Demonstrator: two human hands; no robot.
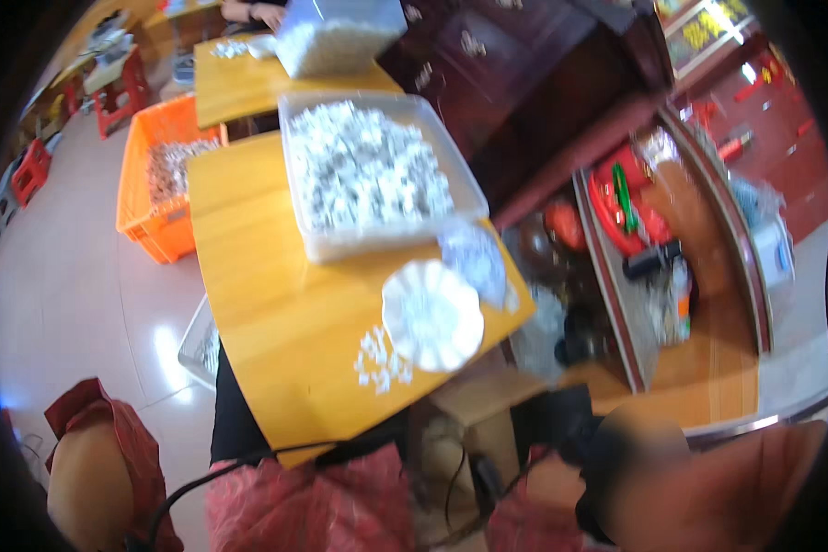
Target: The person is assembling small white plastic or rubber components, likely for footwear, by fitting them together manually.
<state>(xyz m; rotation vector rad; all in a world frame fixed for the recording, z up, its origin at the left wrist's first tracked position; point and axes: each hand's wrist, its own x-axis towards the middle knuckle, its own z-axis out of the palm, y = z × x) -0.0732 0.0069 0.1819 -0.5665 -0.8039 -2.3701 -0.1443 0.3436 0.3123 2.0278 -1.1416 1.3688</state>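
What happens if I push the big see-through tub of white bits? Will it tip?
Probably not: the tub looks wide and low. It may feel heavy, being piled with white pieces. Some could spill, since its top seems open.

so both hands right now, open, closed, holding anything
Left hand: out of view; only part of the left arm shows.
Right hand: partly in view, too unclear to tell if open, closed or holding anything.
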